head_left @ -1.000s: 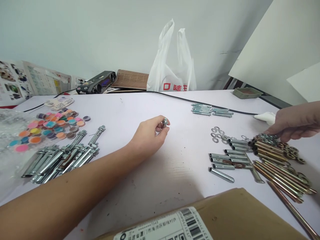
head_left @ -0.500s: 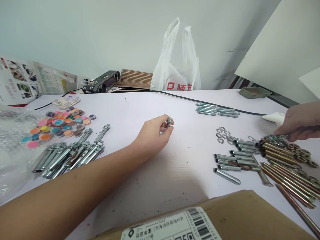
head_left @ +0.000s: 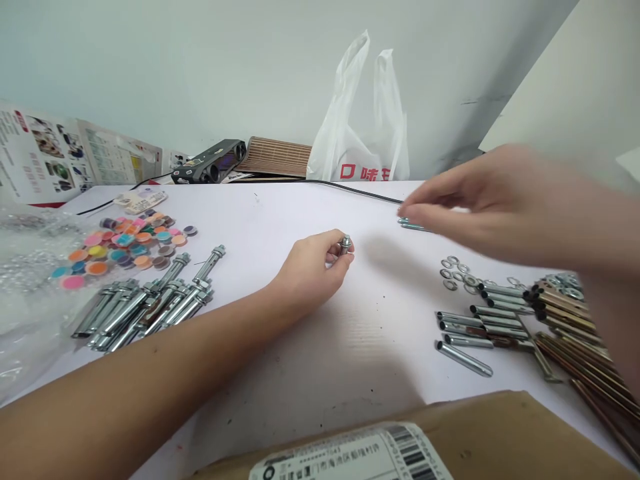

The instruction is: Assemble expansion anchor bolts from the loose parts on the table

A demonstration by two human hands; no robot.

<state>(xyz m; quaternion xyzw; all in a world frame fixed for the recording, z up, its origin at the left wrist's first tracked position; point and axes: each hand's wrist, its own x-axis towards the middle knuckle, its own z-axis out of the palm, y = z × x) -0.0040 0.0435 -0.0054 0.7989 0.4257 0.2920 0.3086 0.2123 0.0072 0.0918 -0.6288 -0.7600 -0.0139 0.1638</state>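
- The left grip (head_left: 315, 263) is closed around a metal bolt (head_left: 345, 244), pinched between thumb and fingers; the bolt stands upright with its collared end showing, probably so that end stays easy to reach.
- The right grip (head_left: 480, 207) is raised over the worktop (head_left: 280, 207), its shadow falling apart from it; blur and curled fingers leave me unable to tell whether it carries anything.
- Thin silvery rods (head_left: 413, 225) lie partly hidden behind the right grip's fingertips.
- Nearer the wearer than the right grip are loose washers (head_left: 457, 275), then steel sleeves (head_left: 493, 320) in rough rows — sorted by kind, it seems, for easy picking.
- Farther right, nuts (head_left: 565, 285) and brass-coloured rods (head_left: 580, 353) lie below the right forearm, likely grouped apart by type.
- Left of the left grip, silvery bolts with sleeves and nuts (head_left: 150, 300) are heaped together — presumably kept apart from the loose parts. Coloured discs (head_left: 125, 240) lie just beyond them.
- A cardboard box (head_left: 480, 433) sits nearer the wearer than either grip.
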